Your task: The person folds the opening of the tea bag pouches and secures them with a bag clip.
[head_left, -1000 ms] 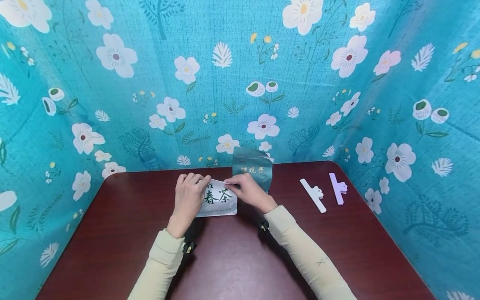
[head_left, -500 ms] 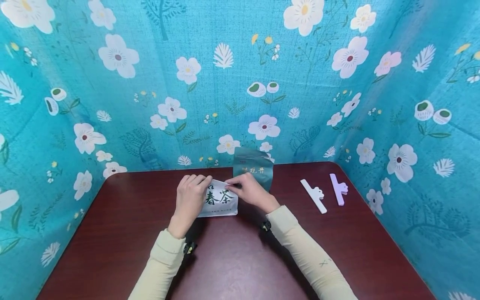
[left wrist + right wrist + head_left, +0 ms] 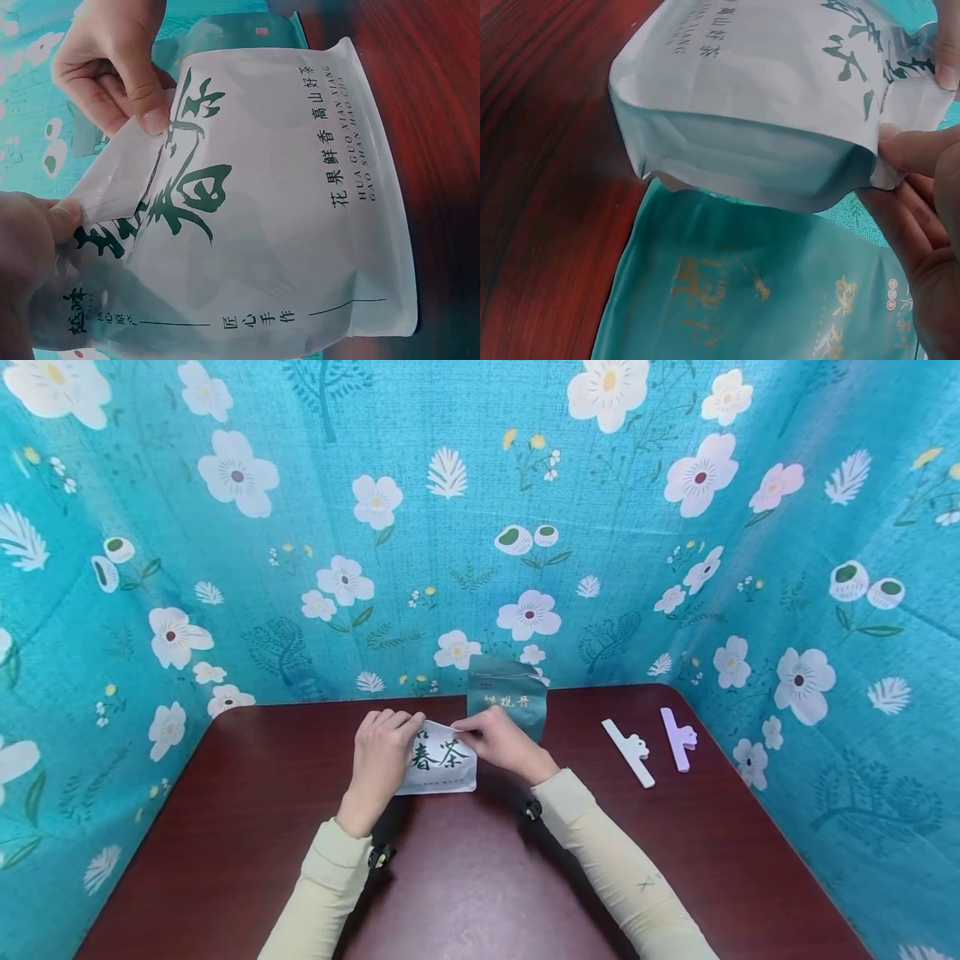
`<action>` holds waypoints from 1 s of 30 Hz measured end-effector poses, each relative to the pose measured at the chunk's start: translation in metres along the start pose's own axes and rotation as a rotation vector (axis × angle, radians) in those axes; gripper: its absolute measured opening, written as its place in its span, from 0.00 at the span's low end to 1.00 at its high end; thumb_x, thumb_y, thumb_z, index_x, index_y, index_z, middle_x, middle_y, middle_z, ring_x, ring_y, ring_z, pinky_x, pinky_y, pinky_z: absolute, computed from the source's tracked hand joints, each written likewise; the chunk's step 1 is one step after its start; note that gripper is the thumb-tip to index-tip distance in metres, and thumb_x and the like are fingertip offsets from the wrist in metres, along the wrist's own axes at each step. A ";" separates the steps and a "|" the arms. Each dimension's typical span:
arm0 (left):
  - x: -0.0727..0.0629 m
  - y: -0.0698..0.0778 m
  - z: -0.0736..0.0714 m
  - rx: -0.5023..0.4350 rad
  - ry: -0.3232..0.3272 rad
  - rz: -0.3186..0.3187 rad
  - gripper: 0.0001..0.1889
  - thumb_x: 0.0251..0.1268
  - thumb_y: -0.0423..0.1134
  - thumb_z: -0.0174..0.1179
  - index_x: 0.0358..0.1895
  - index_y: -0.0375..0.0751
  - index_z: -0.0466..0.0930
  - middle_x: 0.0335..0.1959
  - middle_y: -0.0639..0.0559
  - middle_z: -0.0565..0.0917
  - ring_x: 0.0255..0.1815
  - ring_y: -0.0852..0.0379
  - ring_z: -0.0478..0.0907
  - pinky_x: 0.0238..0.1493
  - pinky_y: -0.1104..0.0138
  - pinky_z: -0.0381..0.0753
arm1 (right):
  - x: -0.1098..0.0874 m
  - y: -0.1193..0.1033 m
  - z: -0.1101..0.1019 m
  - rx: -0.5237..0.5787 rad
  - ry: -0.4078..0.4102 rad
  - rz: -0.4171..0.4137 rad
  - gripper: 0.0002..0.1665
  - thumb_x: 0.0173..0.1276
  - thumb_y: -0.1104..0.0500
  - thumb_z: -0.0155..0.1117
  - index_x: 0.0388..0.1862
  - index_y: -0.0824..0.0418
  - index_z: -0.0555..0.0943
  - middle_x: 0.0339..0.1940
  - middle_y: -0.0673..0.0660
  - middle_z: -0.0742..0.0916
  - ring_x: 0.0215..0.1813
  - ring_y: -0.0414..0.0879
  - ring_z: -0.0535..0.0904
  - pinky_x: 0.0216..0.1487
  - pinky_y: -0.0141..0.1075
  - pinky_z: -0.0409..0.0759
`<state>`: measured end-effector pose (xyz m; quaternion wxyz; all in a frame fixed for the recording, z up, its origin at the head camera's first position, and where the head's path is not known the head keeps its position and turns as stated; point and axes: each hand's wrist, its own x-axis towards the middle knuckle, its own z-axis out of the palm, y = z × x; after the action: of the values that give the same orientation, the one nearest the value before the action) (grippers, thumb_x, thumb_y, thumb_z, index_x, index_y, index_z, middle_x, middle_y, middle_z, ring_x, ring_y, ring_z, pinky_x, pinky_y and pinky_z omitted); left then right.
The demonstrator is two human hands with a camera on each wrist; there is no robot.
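Note:
A white tea bag with large green characters stands on the table between both hands. Its top edge is folded over into a flap, seen in the left wrist view. My left hand pinches the left end of the fold, its thumb over the flap in that view. At the other end, my right hand pinches the fold between thumb and fingers. The right wrist view shows the bag's pale gusseted side, with the right thumb and fingertips at its upper corner. The left hand's curled fingers hide the bag's left part in the head view.
A green tea bag with gold characters stands right behind the right hand, near the curtain. On the right of the dark red table lie a white clip and a purple clip.
Both hands keep their grip at the fold and stay nearly in place. The right fingertips shift very slightly on the top edge. The head view drifts a little.

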<state>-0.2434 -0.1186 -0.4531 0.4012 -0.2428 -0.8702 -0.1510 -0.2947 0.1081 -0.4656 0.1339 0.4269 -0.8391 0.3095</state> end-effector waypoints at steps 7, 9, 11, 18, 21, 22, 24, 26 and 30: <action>0.001 0.003 0.000 0.012 -0.007 -0.033 0.11 0.64 0.27 0.66 0.46 0.41 0.91 0.35 0.47 0.89 0.34 0.48 0.81 0.41 0.58 0.76 | 0.007 -0.009 -0.005 0.068 -0.060 0.146 0.07 0.69 0.64 0.69 0.43 0.57 0.91 0.37 0.49 0.92 0.33 0.32 0.83 0.35 0.29 0.81; 0.001 0.004 0.001 0.014 -0.006 -0.041 0.11 0.64 0.27 0.65 0.46 0.41 0.91 0.35 0.47 0.89 0.34 0.49 0.81 0.40 0.58 0.76 | 0.011 -0.014 -0.005 0.078 -0.076 0.164 0.07 0.71 0.61 0.68 0.44 0.56 0.91 0.35 0.48 0.91 0.31 0.33 0.81 0.34 0.30 0.79; 0.002 0.005 0.002 0.015 -0.005 -0.053 0.11 0.64 0.26 0.65 0.46 0.41 0.91 0.35 0.47 0.89 0.33 0.49 0.81 0.40 0.58 0.76 | 0.016 -0.017 -0.004 0.067 -0.078 0.140 0.09 0.73 0.59 0.66 0.46 0.56 0.90 0.38 0.49 0.92 0.31 0.35 0.82 0.35 0.31 0.79; 0.000 0.006 0.001 0.022 -0.026 -0.075 0.10 0.66 0.29 0.66 0.46 0.40 0.91 0.36 0.46 0.90 0.34 0.49 0.81 0.41 0.58 0.76 | 0.025 -0.021 0.004 -0.007 -0.007 0.056 0.12 0.74 0.62 0.65 0.51 0.61 0.89 0.43 0.57 0.92 0.28 0.37 0.83 0.31 0.28 0.75; 0.000 0.007 0.000 0.028 -0.029 -0.071 0.09 0.66 0.30 0.66 0.46 0.41 0.91 0.36 0.47 0.90 0.34 0.49 0.81 0.42 0.58 0.76 | 0.024 -0.021 0.004 0.001 0.001 0.057 0.12 0.73 0.63 0.65 0.51 0.61 0.89 0.41 0.56 0.92 0.22 0.35 0.77 0.27 0.28 0.71; 0.000 0.007 -0.001 0.028 -0.026 -0.067 0.09 0.66 0.30 0.66 0.46 0.40 0.91 0.36 0.47 0.90 0.34 0.49 0.81 0.42 0.58 0.76 | 0.024 -0.022 0.004 0.006 0.006 0.056 0.12 0.73 0.62 0.66 0.51 0.60 0.89 0.41 0.56 0.92 0.23 0.34 0.77 0.27 0.28 0.72; 0.000 0.006 -0.001 0.022 -0.013 -0.061 0.09 0.65 0.29 0.66 0.46 0.40 0.91 0.35 0.47 0.90 0.33 0.49 0.81 0.41 0.58 0.76 | 0.024 -0.023 0.005 0.020 0.023 0.055 0.11 0.73 0.61 0.66 0.51 0.59 0.90 0.42 0.54 0.92 0.27 0.33 0.80 0.30 0.29 0.74; 0.001 0.006 -0.001 0.010 0.000 -0.053 0.09 0.65 0.29 0.66 0.45 0.40 0.91 0.35 0.47 0.90 0.33 0.48 0.81 0.41 0.57 0.76 | 0.024 -0.025 0.006 0.032 0.050 0.052 0.11 0.73 0.59 0.67 0.50 0.57 0.90 0.43 0.52 0.92 0.34 0.34 0.84 0.34 0.30 0.78; 0.001 0.005 0.000 -0.011 0.035 -0.038 0.08 0.64 0.29 0.66 0.43 0.40 0.91 0.32 0.47 0.89 0.31 0.47 0.81 0.40 0.56 0.75 | 0.028 -0.028 0.008 0.012 0.096 0.031 0.10 0.73 0.57 0.67 0.48 0.56 0.91 0.42 0.51 0.92 0.40 0.37 0.88 0.41 0.32 0.83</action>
<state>-0.2413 -0.1138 -0.4524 0.4120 -0.2256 -0.8668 -0.1674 -0.2886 0.0731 -0.4472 0.1667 0.3995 -0.8363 0.3365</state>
